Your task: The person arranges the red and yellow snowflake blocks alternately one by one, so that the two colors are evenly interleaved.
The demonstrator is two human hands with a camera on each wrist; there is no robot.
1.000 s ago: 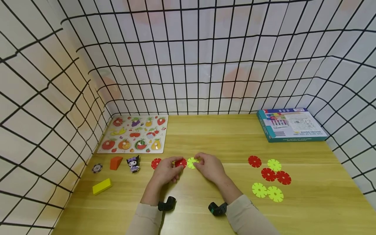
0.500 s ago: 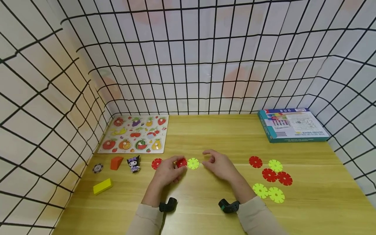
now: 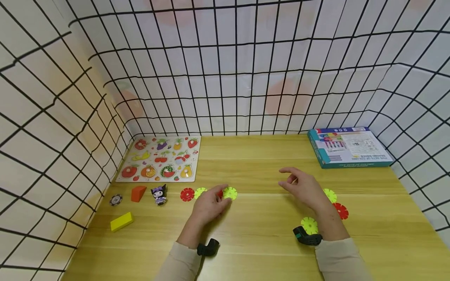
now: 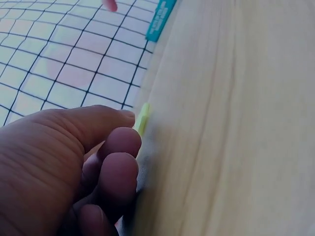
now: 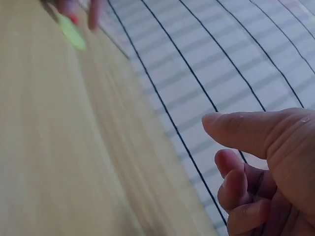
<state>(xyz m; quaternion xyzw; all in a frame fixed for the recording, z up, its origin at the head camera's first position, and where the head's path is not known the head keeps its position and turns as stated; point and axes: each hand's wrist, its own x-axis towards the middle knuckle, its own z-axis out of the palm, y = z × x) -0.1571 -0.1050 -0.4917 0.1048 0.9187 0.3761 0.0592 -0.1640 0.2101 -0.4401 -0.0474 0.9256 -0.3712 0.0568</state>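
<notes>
My left hand (image 3: 208, 205) is low over a row of notched plastic snowflake discs. Its thumb and index tips are at the near and far edges of a yellow-green disc (image 3: 230, 193), which shows edge-on beyond the fingertips in the left wrist view. A red disc (image 3: 220, 193) beside it is mostly covered by the fingers. Leftward in the row are a partly hidden yellow-green disc (image 3: 199, 192) and a red disc (image 3: 187, 194). My right hand (image 3: 303, 189) hovers toward the right, thumb and index apart, holding nothing.
Under the right forearm lie more discs, including a yellow-green one (image 3: 309, 225) and a red one (image 3: 341, 210). A fruit puzzle board (image 3: 159, 159), figurine (image 3: 159, 194), orange block (image 3: 138, 193), yellow block (image 3: 122, 222) and poker chip (image 3: 115, 200) occupy the left. A flat box (image 3: 351, 147) sits back right.
My right hand let go of the yellow-green disc and moved right toward the loose discs. The left hand shifted slightly right, from the red disc to the yellow-green one, uncovering another yellow-green disc.
</notes>
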